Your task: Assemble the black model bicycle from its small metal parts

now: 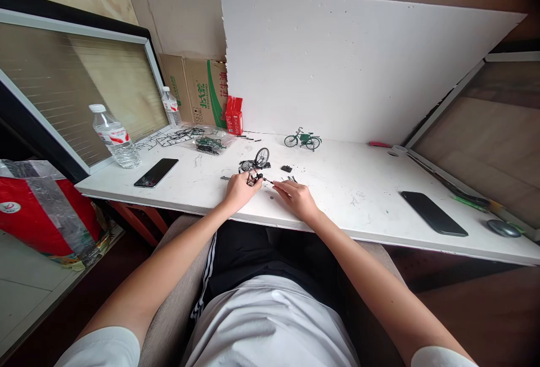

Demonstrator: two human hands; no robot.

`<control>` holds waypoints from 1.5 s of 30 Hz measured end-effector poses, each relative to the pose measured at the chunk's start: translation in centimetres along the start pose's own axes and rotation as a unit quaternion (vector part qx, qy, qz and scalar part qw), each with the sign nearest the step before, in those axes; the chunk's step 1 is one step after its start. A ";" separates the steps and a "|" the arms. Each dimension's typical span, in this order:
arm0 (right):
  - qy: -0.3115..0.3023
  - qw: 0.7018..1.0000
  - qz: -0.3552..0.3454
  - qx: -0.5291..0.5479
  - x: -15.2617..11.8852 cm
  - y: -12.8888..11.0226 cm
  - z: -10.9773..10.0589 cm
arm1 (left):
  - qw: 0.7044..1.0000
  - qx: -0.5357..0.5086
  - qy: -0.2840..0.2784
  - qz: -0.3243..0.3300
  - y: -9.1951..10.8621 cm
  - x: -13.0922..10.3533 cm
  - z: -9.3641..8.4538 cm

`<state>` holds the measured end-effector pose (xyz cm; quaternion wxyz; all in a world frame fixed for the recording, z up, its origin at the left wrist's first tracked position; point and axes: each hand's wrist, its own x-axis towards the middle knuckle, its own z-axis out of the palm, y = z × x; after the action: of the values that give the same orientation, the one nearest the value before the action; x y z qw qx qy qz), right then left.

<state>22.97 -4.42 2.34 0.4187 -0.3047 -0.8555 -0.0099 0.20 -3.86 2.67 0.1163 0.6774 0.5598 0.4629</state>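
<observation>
Hands of the person are close together over the near part of the white surface (363, 209). Between them, a little toward the body, one small round bit (271, 198) lies on the surface. The right hand (295, 195) has its fingers pressed together, and it seems to pinch the outer end of a thin dark piece (269, 181); whether this is a tool or a loose part, I cannot tell. Its long axis runs leftward from the right fingertips and slightly away, toward the near end of the black toy bicycle (256, 163). On this short line everything depends, in my judgement; if the piece and the bicycle touch there is too small to see. The left hand (243, 190) is the nearer one to the bicycle: it pinches the near end between thumb and fingers, so the wheels are just beyond these fingers. Beyond the right hand, a small dark block (287, 168) lies on the surface. Farther, to the left, is a clear bag (211, 143), and a green toy bicycle (304, 140) stands upright before the white board (337, 69).
</observation>
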 end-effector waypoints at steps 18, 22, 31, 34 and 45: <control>-0.002 0.999 0.014 -0.044 0.1 -0.4 -0.2 | 0.999 0.013 -0.031 0.024 -0.6 0.2 0.3; -0.007 0.998 0.015 -0.061 0.2 -0.5 -0.2 | 0.999 0.021 -0.026 0.036 -0.5 0.1 0.3; -0.026 0.999 -0.003 -0.023 -0.2 0.2 -0.2 | 0.999 0.020 -0.022 0.024 0.1 -0.1 0.0; -0.042 0.998 -0.017 -0.039 -0.3 0.5 -0.1 | 1.000 0.012 -0.017 0.015 0.1 -0.1 0.1; -0.021 0.997 0.024 -0.074 -0.1 -0.2 0.1 | 0.999 0.021 -0.019 0.035 -0.1 0.0 0.1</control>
<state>22.86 -4.66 2.25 0.3768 -0.3551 -0.8536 -0.0568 0.21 -3.85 2.56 0.0970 0.7074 0.5430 0.4419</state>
